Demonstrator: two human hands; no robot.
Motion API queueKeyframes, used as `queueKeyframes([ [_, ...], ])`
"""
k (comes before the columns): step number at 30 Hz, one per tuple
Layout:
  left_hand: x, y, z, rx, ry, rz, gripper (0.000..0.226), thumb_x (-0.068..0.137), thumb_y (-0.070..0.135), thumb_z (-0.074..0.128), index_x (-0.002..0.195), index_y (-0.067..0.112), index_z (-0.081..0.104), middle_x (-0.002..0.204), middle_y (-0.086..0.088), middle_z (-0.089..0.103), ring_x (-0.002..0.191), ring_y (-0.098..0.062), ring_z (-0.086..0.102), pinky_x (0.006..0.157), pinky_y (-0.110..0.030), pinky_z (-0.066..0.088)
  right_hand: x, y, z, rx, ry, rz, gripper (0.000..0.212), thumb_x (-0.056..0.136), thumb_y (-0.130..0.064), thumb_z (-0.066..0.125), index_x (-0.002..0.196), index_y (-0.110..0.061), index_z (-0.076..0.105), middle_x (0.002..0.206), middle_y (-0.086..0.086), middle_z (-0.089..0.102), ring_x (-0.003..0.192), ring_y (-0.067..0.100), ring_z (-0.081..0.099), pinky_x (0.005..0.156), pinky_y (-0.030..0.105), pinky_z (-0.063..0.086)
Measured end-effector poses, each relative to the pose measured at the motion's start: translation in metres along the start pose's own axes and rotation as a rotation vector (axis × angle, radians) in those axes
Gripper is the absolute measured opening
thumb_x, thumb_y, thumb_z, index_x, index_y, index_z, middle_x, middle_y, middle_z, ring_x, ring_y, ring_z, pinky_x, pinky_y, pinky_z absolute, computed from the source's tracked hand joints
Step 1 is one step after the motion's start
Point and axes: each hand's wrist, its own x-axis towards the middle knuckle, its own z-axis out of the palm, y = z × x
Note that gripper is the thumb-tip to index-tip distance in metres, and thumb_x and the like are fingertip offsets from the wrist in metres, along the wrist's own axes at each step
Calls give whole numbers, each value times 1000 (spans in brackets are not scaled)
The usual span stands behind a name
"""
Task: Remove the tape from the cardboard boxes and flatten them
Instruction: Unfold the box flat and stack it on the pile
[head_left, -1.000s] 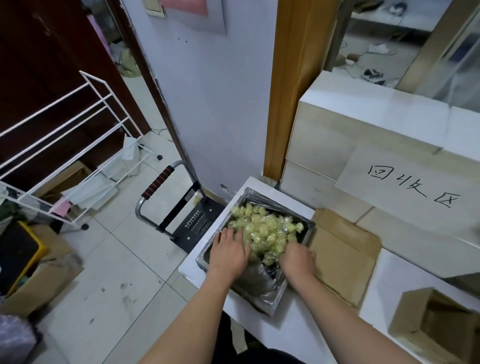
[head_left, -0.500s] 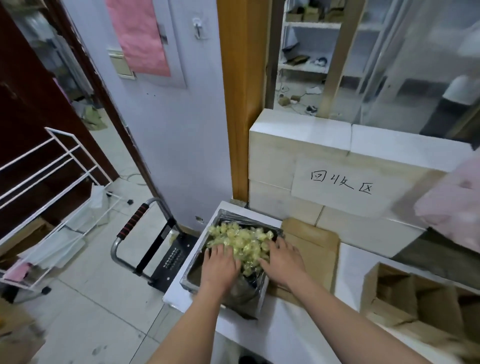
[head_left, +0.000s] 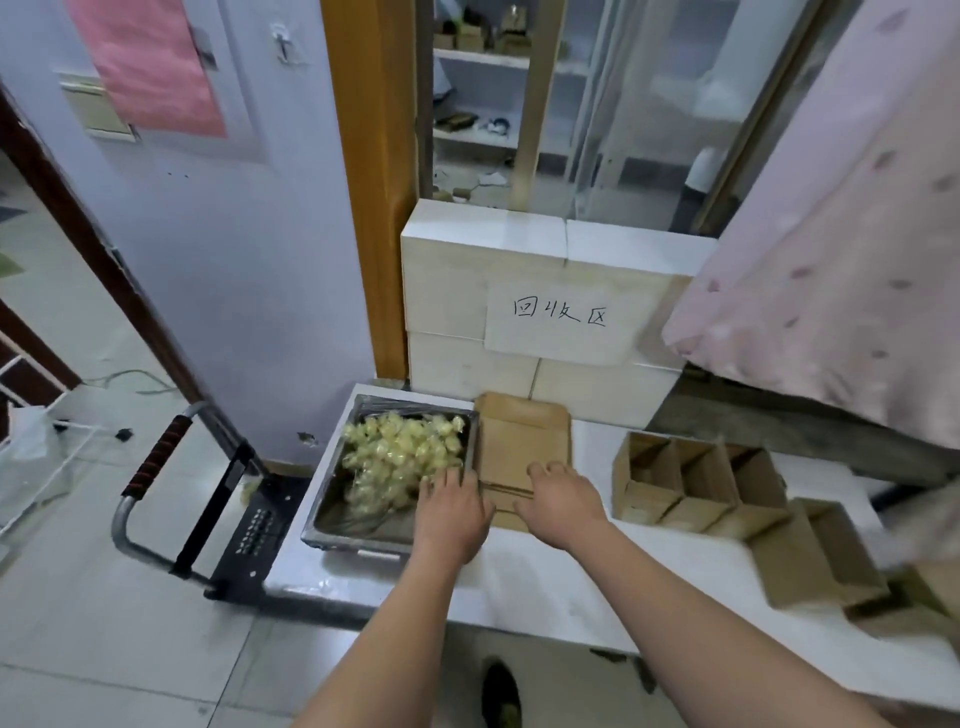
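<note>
Since the frame half a second before, both hands had drawn back and to the right from the heap of yellowish tape wads: the left hand (head_left: 451, 512) had come to the tray's right rim and the right hand (head_left: 562, 501) had left the tray altogether.

The left hand lay palm down with its fingers loosely spread, their tips reaching over the rim of the metal tray (head_left: 332, 501) to the edge of the crumpled tape wads (head_left: 402, 454); it gripped nothing. The right hand hovered or rested over the flattened cardboard (head_left: 522, 436), fingers relaxed and slightly curled, holding nothing; whether it touched the cardboard could not be told.

The flattened cardboard lay on the white table (head_left: 519, 577) just beside the tray's right side, its far end near the white block wall (head_left: 467, 291). Still-standing open cardboard boxes (head_left: 691, 483) sat in a row further right on the table, with more of them (head_left: 815, 556) blurred toward the right edge.

A paper sign with handwritten characters (head_left: 558, 317) was stuck on the blocks. A folding hand cart with a red-and-black handle (head_left: 156, 462) stood on the tiled floor left of the table, and a pink patterned cloth (head_left: 841, 249) hung at the upper right.
</note>
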Motion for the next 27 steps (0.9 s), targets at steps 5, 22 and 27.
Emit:
queueKeyframes([
  [5,-8,58,1,33,2,111,49,105,40,26,141,11,42,141,-13,46,134,-31,38,115,-46,27,-40,50,0,62,34,120,57,97,-47,41,145,-16,39,142,13,45,128,31,44,98,41,42],
  [22,-19,347,26,151,13,430,50,105,41,28,144,13,41,144,-11,44,135,-30,39,118,-45,28,-158,323,1,199,131,401,54,96,-49,44,141,-20,42,136,12,50,122,32,51,94,41,45],
  [27,-30,450,62,158,-54,461,52,105,43,28,147,13,39,145,-12,43,133,-31,41,116,-44,28,-188,425,22,247,109,458,52,96,-52,43,138,-20,42,136,12,47,120,32,50,96,41,45],
])
